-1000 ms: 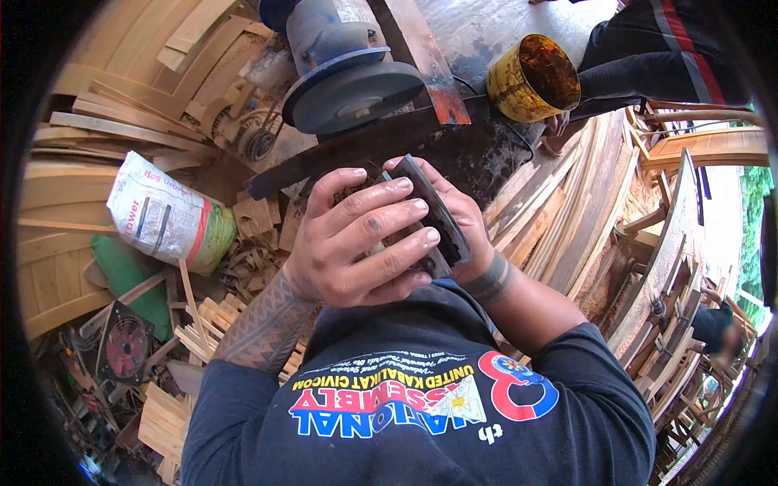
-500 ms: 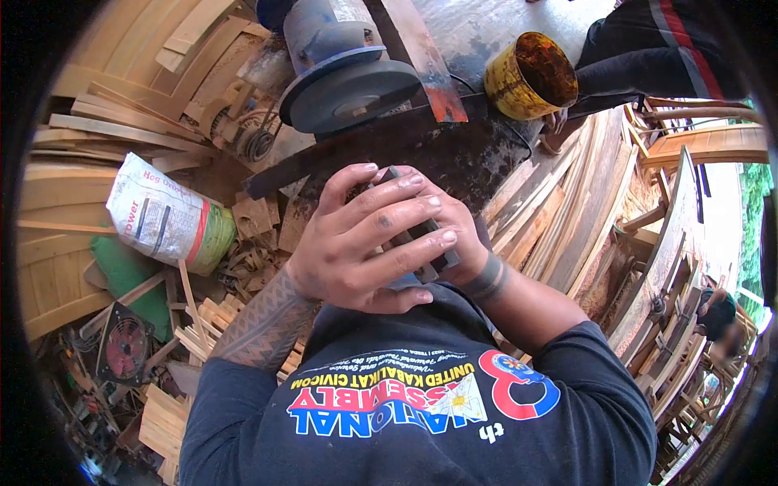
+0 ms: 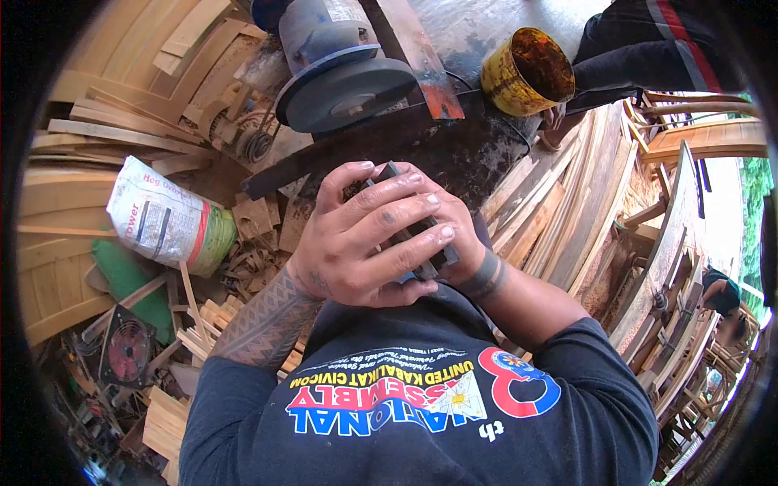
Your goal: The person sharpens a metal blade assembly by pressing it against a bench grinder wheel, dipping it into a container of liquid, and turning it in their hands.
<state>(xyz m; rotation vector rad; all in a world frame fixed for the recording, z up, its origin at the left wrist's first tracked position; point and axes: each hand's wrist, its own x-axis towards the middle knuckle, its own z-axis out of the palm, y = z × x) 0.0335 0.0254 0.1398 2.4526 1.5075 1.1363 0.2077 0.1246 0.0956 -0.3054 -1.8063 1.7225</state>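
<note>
In the head view, both my hands are closed around a dark grey, straight-edged block or stack of flat bars [image 3: 427,268], close to my chest. My left hand [image 3: 356,239] lies over it, its fingers stretched across the top and bent round it. My right hand [image 3: 460,231] grips it from the other side, partly hidden behind the left fingers. Only narrow strips and the ends of the dark piece show, so its exact kind is unclear. Beyond my hands stands a bench grinder with a large grey wheel [image 3: 344,97].
A stained yellow bucket [image 3: 506,77] stands right of the grinder, near another person's dark trousers [image 3: 640,49]. Long wooden strips [image 3: 567,194] lie to the right. On the left are a white-and-green sack [image 3: 166,215], planks [image 3: 121,134] and a fan [image 3: 126,344].
The dark piece has tilted slightly between my hands, showing more of its far tip. My hands keep nearly the same place and grip.
</note>
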